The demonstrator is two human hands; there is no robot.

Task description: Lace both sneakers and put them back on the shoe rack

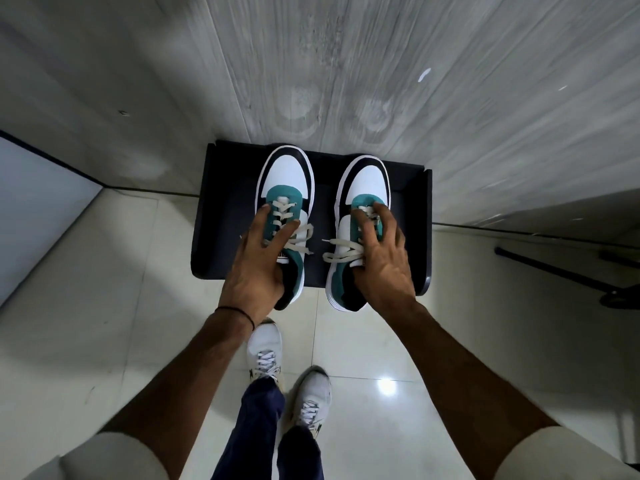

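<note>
Teal-and-white left sneaker (284, 188) and right sneaker (367, 187) being gripped over a black shoe rack (221, 216).
Left hand (258, 268) is grasping the left sneaker across its laces, fingers spread; right hand (381, 265) is grasping the right sneaker likewise, at 3 o'clock of the first. Toes are pointing to 12 o'clock; heels are overhanging the rack's 6 o'clock edge. Whether the soles are touching it cannot be told.

A black shoe rack (225, 237) backs onto a grey wall (346, 64), which blocks its far side. The left sneaker (287, 168) and right sneaker (367, 178) cover much of the rack's top, with a narrow bare strip between them. A raised panel (428, 230) closes the rack's right end; open tiled floor (104, 306) fronts it.
</note>
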